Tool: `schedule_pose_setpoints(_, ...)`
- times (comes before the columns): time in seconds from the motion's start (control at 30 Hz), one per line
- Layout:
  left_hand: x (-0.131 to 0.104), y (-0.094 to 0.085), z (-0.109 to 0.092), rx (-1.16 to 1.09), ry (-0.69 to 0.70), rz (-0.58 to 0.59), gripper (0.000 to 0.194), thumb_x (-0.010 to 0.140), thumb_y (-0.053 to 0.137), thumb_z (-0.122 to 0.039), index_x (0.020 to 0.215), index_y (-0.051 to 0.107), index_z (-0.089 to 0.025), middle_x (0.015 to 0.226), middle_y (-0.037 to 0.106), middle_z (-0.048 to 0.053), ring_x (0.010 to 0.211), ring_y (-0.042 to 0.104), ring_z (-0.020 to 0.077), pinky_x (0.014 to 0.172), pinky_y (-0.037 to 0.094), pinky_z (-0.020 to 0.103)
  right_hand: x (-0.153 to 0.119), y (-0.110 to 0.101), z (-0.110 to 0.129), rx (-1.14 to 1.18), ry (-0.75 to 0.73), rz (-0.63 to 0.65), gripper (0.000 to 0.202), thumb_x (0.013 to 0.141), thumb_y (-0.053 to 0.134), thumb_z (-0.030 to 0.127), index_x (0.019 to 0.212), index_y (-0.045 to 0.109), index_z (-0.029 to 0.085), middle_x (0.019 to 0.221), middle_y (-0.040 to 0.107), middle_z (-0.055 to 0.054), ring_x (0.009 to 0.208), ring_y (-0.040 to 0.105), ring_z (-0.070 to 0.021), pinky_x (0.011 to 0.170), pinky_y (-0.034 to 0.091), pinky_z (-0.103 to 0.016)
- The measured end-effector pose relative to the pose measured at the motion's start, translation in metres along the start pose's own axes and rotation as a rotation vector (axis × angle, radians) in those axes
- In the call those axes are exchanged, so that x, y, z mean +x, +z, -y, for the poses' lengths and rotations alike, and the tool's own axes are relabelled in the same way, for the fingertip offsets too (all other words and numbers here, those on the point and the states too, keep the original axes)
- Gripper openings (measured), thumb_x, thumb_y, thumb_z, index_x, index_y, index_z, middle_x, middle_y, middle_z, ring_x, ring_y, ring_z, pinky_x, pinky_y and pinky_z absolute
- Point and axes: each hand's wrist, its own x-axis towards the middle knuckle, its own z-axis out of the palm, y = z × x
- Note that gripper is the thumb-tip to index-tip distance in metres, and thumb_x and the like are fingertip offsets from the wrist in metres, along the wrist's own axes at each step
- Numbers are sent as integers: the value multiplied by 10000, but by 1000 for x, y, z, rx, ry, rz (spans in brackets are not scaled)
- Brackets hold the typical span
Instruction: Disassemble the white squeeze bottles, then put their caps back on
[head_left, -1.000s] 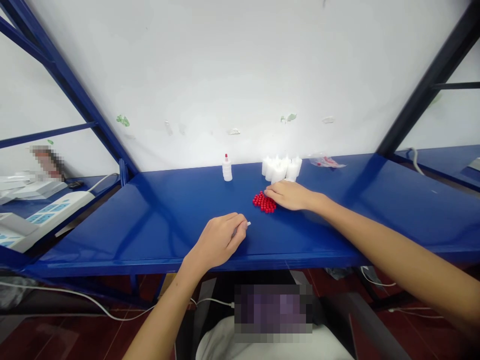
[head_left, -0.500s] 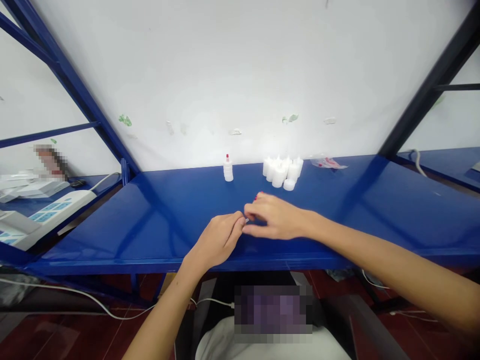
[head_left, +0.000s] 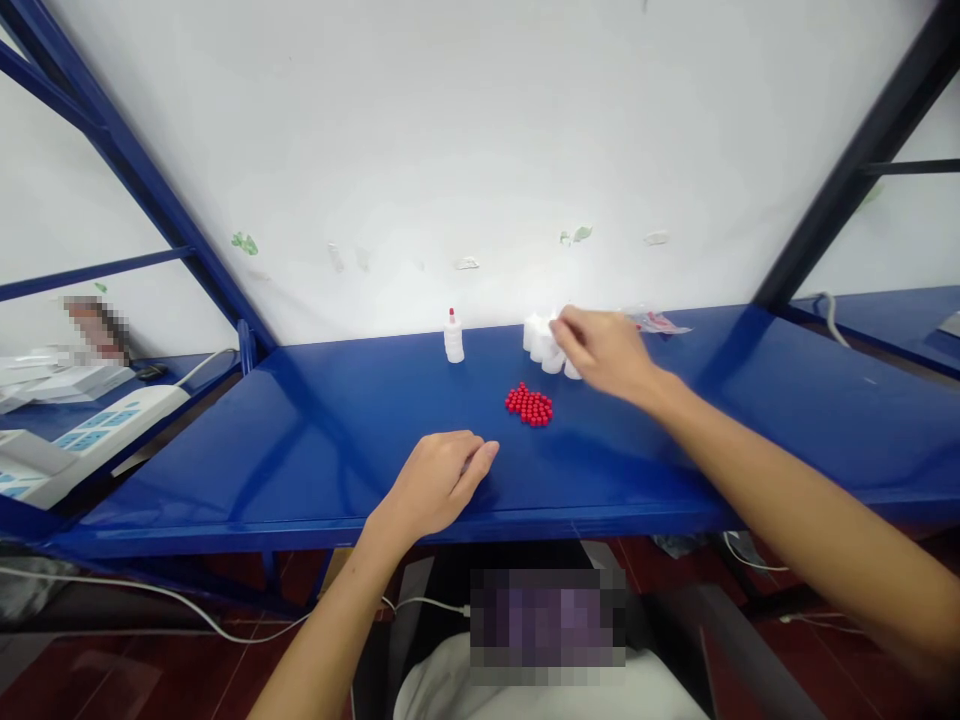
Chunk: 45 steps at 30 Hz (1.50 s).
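Away from the left hand [head_left: 435, 480] and up to the back of the blue table [head_left: 337, 430] goes the right hand [head_left: 611, 350], and the red caps [head_left: 529, 405] it was covering half a second ago are now in plain sight. They lie in a loose patch in the middle of the table, in front of the white bottles [head_left: 544, 340]. Those bottles stand bunched near the wall [head_left: 412, 150], and the right hand covers the right-hand part of the bunch, so I can't count them. Its thumb and forefinger are drawn close together at the bottles, the other fingers curled in; it may be touching one, but from here I can't tell whether it has hold of anything. Down near the front edge, the left hand rests half curled, back upward, with the thumb alongside the forefinger; its palm is hidden, so I can't say whether something is tucked inside. One bottle with a red tip [head_left: 454, 340] stands upright on its own, well to the left of the bunch. Behind the right hand, a clear bag [head_left: 661, 323] with something red in it is partly cut off from view.
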Motion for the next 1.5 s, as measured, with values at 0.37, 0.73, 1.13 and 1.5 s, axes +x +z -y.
schedule_pose_setpoints(0.37, -2, 0, 1, -4, -11, -12, 520, 1048, 238, -369, 651, 510, -173, 640, 543, 13, 615, 510, 136, 659, 365, 293, 8, -1, -32, -312, 350, 131, 378, 923, 394, 341, 778, 698, 166, 876, 702, -160, 762, 617, -265, 597, 312, -330)
schedule_pose_setpoints(0.73, -3, 1, 4, -32, 47, -63, 487, 1040, 265, -301, 644, 514, -168, 669, 556, 14, 612, 506, 121, 650, 377, 277, 9, -1, -37, -314, 427, 128, 359, 893, 457, 368, 824, 746, 167, 802, 714, -160, 770, 640, -286, 609, 375, -338)
schedule_pose_setpoints(1.13, -5, -1, 5, -145, 13, -101, 341, 1014, 289, -247, 759, 506, -184, 681, 533, -12, 630, 490, 136, 657, 367, 284, 5, 1, -28, -209, 304, 120, 440, 954, 390, 458, 815, 688, 167, 709, 663, -104, 704, 603, -241, 639, 351, -320)
schedule_pose_setpoints(1.5, -1, 7, 8, -126, 8, -68, 172, 1008, 438, -342, 953, 512, -197, 921, 581, 24, 825, 535, 170, 763, 413, 301, -32, 21, 63, 288, -565, 445, 273, 1026, 381, 390, 972, 544, 178, 875, 627, -35, 620, 464, -122, 583, 309, -264)
